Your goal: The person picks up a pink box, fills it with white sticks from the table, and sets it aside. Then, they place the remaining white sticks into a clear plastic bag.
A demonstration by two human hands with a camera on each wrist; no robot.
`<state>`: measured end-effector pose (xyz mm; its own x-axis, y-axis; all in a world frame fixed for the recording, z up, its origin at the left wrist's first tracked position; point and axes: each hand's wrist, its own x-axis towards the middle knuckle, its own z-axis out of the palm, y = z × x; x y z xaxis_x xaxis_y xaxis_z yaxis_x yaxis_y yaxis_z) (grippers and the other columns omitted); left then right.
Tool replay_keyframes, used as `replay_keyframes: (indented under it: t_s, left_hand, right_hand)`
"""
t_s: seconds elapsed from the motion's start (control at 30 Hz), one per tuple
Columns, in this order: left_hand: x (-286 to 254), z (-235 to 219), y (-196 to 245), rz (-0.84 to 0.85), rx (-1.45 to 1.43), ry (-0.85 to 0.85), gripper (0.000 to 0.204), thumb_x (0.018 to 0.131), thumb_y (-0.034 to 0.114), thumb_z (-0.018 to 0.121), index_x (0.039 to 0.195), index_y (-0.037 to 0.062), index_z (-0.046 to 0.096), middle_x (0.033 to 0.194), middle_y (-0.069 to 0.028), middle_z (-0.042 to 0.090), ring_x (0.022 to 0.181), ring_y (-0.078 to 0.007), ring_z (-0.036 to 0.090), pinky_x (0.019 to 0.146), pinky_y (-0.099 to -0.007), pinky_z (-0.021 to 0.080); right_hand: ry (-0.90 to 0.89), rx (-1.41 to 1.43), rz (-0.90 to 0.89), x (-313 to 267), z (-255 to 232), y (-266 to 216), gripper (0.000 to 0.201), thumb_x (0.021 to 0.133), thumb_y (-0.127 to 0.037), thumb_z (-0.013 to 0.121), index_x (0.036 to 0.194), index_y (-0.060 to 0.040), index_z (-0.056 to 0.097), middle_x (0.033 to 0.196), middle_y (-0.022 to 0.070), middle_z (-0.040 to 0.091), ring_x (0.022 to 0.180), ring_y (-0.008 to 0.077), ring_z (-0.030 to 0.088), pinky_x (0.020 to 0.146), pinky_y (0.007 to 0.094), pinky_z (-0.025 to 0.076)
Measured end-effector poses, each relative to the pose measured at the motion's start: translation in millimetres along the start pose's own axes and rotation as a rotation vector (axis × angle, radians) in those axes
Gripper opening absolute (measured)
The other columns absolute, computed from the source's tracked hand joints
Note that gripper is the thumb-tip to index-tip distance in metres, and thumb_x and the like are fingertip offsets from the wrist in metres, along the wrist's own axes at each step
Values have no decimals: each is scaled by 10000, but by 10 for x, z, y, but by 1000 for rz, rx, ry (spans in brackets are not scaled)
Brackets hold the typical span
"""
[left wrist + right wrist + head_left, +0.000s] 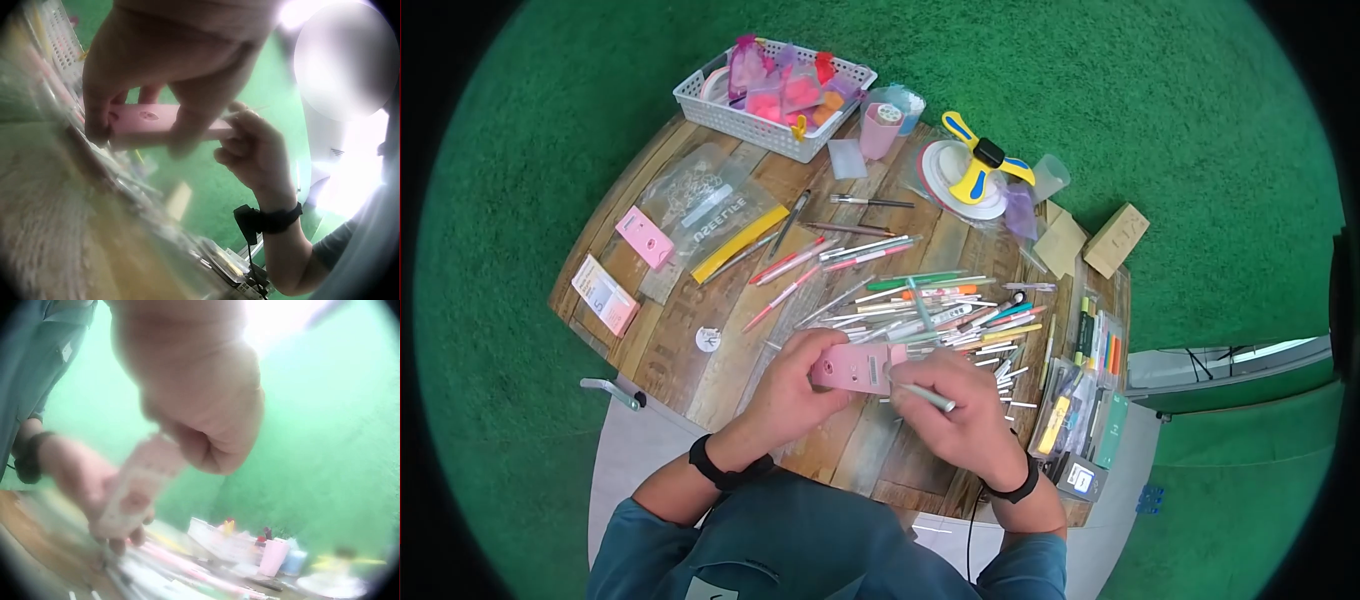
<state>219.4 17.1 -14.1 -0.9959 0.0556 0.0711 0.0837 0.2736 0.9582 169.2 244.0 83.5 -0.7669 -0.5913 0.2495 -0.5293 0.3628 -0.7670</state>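
My left hand (792, 388) grips a small pink box (840, 367) by its sides, thumb along the near edge and fingers at the far side. An upright flap shows at the box's right end. My right hand (953, 405) is right at that end, its fingers curled round a slim pale-green pen (928, 397) that points to the lower right. In the left wrist view the pink box (147, 119) spans from the left fingers to the right fingertips. The right wrist view shows the pink box (137, 487) blurred, partly covered by the right hand.
Many loose pens (920, 310) lie beyond the hands. A zip bag (710, 205), another pink box (644, 238) and a white-pink box (604, 295) are at left. A white basket (750, 125) of pouches stands at the back, a yellow-blue spinner (975, 185) right of it, pen cases (1065, 405) at right.
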Motion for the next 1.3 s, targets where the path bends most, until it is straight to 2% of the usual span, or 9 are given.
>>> replay_keyframes:
  t_s: [0.17,0.27,0.33,0.4,0.53,0.67,0.87,1.13,1.3]
  left_hand:
    - [12,-13,20,-12,0,-9,648,757,-12,813,1355,53,571,1331,-109,550,1226,-234,596,999,-349,538]
    - [8,-4,1,-13,-21,-32,652,752,-23,813,1353,52,571,1324,-105,547,1214,-229,597,996,-349,542]
    - [1,16,-27,-13,-33,-48,654,751,-31,812,1352,53,570,1325,-103,545,1210,-226,597,996,-348,543]
    - [0,50,-58,35,-77,-18,618,753,56,836,1323,58,597,1275,-121,597,1110,-257,638,889,-341,543]
    - [-4,58,-86,23,-104,-22,616,757,51,832,1326,58,596,1274,-116,595,1106,-246,636,895,-331,541]
    - [7,56,-77,-5,-128,4,612,762,48,829,1327,56,593,1279,-119,592,1112,-250,636,909,-338,542]
    - [3,63,-85,-32,-91,-7,624,758,51,834,1332,58,589,1291,-123,589,1141,-259,629,925,-346,538]
    - [-8,52,-98,-42,-71,-2,637,753,43,836,1339,62,585,1301,-120,583,1178,-263,617,947,-350,536]
    - [14,63,-170,-49,-299,-78,667,781,-34,798,1392,60,547,1378,-91,524,1276,-218,566,1064,-362,507]
  right_hand:
    - [26,-192,-73,7,55,79,154,886,-54,748,1039,-40,745,835,83,673,733,216,647,667,330,497]
    - [113,-1,4,-8,88,170,248,852,-15,755,1094,-65,730,840,116,669,723,257,654,657,343,521]
    - [90,158,166,-46,108,193,245,874,-19,749,1114,-57,723,884,115,687,737,215,672,642,316,531]
    - [72,167,171,-36,105,162,259,883,-31,752,1138,-56,717,908,104,689,731,183,659,637,301,530]
    - [85,236,256,-62,133,133,342,883,-63,780,1213,-53,689,949,66,682,708,113,610,634,269,522]
    - [155,330,183,-89,147,141,413,861,-70,806,1249,-41,667,943,48,667,703,87,577,629,249,509]
    - [177,99,-10,-68,25,60,282,887,-43,773,1161,-39,704,908,63,684,673,125,609,566,269,471]
    - [149,-226,-2,-34,-29,-54,139,893,-113,759,1008,-67,697,896,104,709,769,310,672,726,409,479]
    - [227,-222,-69,-47,26,-43,139,916,-125,752,1021,-57,691,880,101,704,751,300,653,699,392,476]
